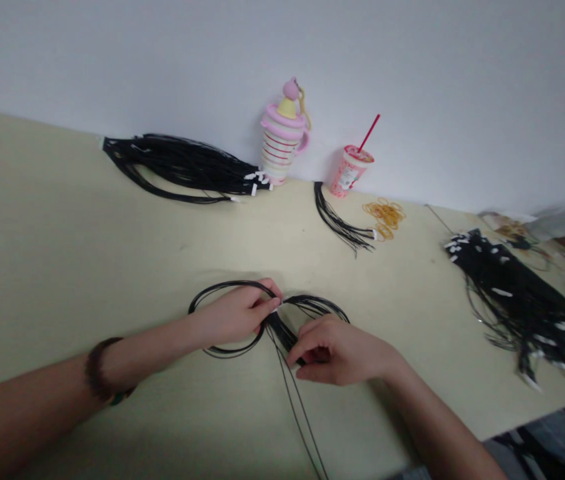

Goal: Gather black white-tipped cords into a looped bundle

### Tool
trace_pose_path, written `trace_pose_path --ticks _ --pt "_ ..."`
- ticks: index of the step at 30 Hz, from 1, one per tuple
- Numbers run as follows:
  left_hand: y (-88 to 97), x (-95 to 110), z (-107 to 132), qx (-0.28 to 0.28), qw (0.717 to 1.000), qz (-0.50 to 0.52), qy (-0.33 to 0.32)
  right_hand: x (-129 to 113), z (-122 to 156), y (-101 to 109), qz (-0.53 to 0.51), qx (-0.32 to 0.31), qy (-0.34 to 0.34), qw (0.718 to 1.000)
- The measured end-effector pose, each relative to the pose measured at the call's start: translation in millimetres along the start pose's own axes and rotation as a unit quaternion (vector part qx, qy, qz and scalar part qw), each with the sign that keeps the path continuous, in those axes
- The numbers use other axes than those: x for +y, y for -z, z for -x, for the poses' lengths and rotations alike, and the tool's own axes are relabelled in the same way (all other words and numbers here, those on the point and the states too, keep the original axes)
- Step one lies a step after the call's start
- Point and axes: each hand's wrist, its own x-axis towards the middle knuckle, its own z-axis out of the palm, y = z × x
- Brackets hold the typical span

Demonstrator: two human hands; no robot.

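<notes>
A bundle of thin black cables lies looped in a figure-of-eight on the table in front of me. My left hand pinches it at the crossing, where a small white connector shows by the fingertips. The left loop circles around that wrist. My right hand is curled over the lower strands of the right loop, partly hiding them; its thumb and index finger are slightly apart at the tips. Two loose cable ends trail from the crossing toward the table's near edge.
Against the wall lie a large black cable bundle, a pink-lidded cup and a pink drink cup with straw. Nearby are a smaller cable bundle and yellow rubber bands. A cable pile with white connectors covers the right side.
</notes>
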Motion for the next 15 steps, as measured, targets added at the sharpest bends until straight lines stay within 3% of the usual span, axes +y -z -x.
trace_pose_path --ticks 3,6,15 --pt "0.3 0 0 0.01 1.0 0.007 -0.016 -1 -6 -7 -0.102 -0.005 -0.06 0.993" --pt "0.8 0 0 0.009 1.0 0.005 -0.019 1 -11 -14 -0.227 0.004 -0.134 0.965" --pt "0.1 2 -1 -0.013 1.0 0.013 0.024 5 -5 -15 -0.359 -0.001 -0.184 0.915"
